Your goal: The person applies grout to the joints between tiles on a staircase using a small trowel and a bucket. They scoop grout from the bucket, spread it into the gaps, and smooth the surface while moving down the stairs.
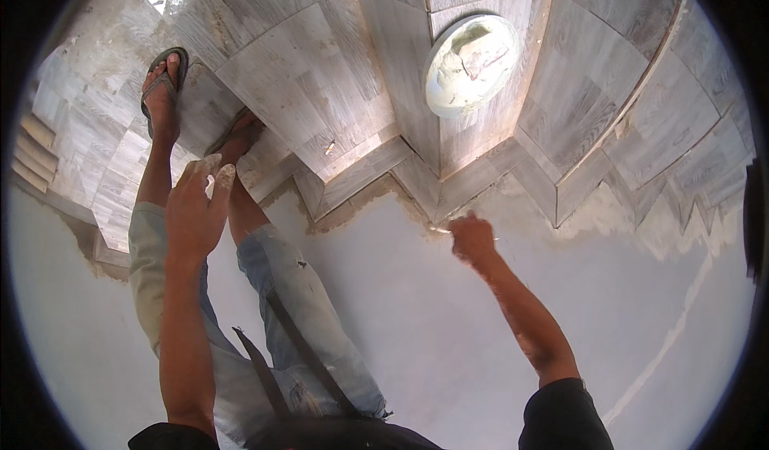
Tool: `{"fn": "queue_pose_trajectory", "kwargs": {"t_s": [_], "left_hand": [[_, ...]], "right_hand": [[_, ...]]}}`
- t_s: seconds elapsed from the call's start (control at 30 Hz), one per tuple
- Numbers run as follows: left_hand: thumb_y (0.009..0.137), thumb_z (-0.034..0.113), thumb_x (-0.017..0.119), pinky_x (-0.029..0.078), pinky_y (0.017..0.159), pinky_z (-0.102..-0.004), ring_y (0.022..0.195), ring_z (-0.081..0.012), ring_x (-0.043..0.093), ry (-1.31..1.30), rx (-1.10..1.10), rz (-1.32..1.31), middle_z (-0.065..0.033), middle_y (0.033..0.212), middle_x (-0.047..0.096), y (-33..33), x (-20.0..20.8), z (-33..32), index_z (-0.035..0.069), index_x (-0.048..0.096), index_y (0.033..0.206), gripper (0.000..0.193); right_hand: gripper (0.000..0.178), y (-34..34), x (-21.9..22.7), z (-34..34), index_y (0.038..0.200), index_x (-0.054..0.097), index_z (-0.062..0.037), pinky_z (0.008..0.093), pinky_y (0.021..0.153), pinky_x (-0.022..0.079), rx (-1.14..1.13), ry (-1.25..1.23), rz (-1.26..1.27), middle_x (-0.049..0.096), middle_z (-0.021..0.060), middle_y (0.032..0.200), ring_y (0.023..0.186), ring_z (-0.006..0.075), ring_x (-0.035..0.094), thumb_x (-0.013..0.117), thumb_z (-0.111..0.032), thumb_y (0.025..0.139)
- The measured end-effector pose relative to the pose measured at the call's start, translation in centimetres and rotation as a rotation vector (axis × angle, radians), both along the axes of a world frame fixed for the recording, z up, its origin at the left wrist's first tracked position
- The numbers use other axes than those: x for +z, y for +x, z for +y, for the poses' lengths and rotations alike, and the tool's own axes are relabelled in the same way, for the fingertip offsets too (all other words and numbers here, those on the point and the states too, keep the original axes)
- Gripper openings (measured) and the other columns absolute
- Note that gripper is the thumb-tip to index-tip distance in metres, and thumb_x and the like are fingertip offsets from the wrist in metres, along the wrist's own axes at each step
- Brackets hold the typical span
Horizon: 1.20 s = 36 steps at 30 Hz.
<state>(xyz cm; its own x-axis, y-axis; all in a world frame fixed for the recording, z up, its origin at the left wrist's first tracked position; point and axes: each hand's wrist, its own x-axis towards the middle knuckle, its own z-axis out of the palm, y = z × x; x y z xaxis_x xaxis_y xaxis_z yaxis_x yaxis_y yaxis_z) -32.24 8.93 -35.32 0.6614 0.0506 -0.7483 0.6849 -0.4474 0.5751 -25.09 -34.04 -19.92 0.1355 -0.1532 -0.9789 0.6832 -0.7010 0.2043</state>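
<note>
My right hand [473, 238] is closed round a slim, pale tool [440, 230] whose kind I cannot make out. Its light tip reaches toward the wall along the lower edge of the zigzag skirting tiles [469, 185]. In front of my legs, my left hand [199, 205] hangs in the air with fingers and thumb apart and nothing between them. White paste coats its fingertips. On a stair tread beyond my right hand stands a round white dish [436, 89] with whitish paste [460, 89] and a pale lump inside.
Grey wood-look tiled stairs [312, 73] run across the view, their edges stepping along the pale wall [400, 314]. Rough patches of filler [601, 209] mark the wall beside the tiles. My sandalled feet [163, 89] stand on the steps at left. A small scrap [330, 147] lies on one tread.
</note>
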Motion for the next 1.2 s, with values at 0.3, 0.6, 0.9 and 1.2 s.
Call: {"fn": "queue_pose_trajectory", "kwargs": {"t_s": [0.3,0.6,0.9,1.2], "left_hand": [[0.093,0.029,0.052,0.048,0.084,-0.0386,0.096,-0.0344,0.061,-0.01,-0.007,0.031,-0.0192,0.107,0.062,0.0,0.1,-0.1,-0.005,0.06,0.11,0.04],[0.092,0.03,0.052,0.048,0.084,-0.0387,0.096,-0.0345,0.061,-0.02,0.005,0.038,-0.0196,0.108,0.062,-0.2,0.1,0.0,-0.004,0.059,0.112,0.04],[0.092,0.029,0.052,0.048,0.083,-0.039,0.095,-0.0357,0.061,-0.01,0.005,-0.007,-0.0204,0.106,0.062,-0.5,0.0,0.3,-0.004,0.059,0.111,0.039],[0.092,0.029,0.052,0.048,0.081,-0.0402,0.093,-0.0364,0.061,0.0,-0.011,-0.048,-0.0206,0.103,0.062,-0.8,0.0,0.2,-0.004,0.06,0.108,0.038]], "right_hand": [[0.017,6.5,0.2,-4.2,0.091,0.067,-0.0095,0.0389,0.076,0.053,0.121,-0.216,-0.137,0.066,0.0066,0.097,0.103,0.0251,0.058,0.061,-0.012,0.075],[0.012,-1.6,0.9,-1.9,0.082,0.067,-0.0108,0.0407,0.072,0.051,-0.014,0.033,-0.027,0.067,0.0083,0.086,0.093,0.0269,0.061,0.058,-0.012,0.073],[0.027,-3.3,2.5,-2.8,0.099,0.061,-0.0043,0.0383,0.073,0.047,0.106,0.312,-0.089,0.061,0.0076,0.093,0.093,0.0263,0.056,0.059,-0.014,0.074],[0.039,-5.0,4.1,-5.8,0.106,0.061,-0.0016,0.0419,0.07,0.048,0.006,0.367,-0.172,0.061,0.0107,0.103,0.093,0.032,0.055,0.056,-0.012,0.069]]}}
